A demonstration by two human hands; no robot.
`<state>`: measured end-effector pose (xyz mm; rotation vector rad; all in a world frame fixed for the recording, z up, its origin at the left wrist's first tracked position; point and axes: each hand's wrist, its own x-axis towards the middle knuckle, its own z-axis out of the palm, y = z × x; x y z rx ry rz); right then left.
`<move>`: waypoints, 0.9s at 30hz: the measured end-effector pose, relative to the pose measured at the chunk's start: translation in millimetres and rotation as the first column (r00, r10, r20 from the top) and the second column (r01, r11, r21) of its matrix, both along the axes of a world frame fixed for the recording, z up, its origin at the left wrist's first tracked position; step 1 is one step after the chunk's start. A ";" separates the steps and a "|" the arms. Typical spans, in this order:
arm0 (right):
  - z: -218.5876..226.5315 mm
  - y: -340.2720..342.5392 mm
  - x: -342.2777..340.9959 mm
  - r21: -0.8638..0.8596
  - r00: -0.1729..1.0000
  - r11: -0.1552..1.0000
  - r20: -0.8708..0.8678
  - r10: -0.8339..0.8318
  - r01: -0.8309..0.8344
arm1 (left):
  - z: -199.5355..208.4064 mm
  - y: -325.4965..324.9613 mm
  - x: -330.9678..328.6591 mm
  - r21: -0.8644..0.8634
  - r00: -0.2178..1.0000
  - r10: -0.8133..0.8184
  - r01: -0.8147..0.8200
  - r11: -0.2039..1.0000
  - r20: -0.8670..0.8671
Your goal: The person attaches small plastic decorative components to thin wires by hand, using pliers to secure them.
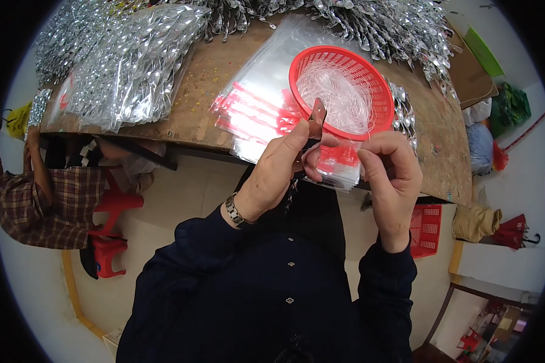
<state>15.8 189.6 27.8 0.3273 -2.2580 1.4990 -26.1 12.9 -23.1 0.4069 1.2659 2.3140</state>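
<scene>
My left hand (274, 166), with a watch at the wrist, is closed on a shiny dark foil strip (318, 112). The strip's flat end sticks up past my thumb, and a thin twisted part hangs below the hand. Thumb and forefinger of my right hand (393, 172) are pressed together just right of it; what they pinch is too fine to make out. Beyond both hands a red plastic basket (386, 109) holds a tangle of clear threads (336, 91). It rests on a stack of clear plastic bags (257, 100) with red printed ends.
Bagged silver foil decorations (136, 66) lie on the wooden table (215, 66) at left, with loose silver foil strands (381, 27) along the back. A red crate (427, 230) stands on the floor at right. Another person (48, 202) sits at left by red stools (109, 254).
</scene>
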 end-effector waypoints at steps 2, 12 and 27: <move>2.4 -5.1 2.0 0.006 0.999 0.999 -0.017 -0.034 0.034 | 4.2 3.2 2.9 0.021 0.996 0.017 -0.019 1.000 0.088; -4.5 -13.7 7.7 -0.103 0.999 0.993 0.020 -0.047 0.049 | -12.3 3.3 7.8 0.042 0.994 -0.033 0.029 0.999 0.102; -5.2 -16.2 9.9 -0.119 0.994 0.990 0.087 -0.068 0.078 | -12.8 7.7 14.4 0.062 0.991 -0.021 0.013 0.998 0.132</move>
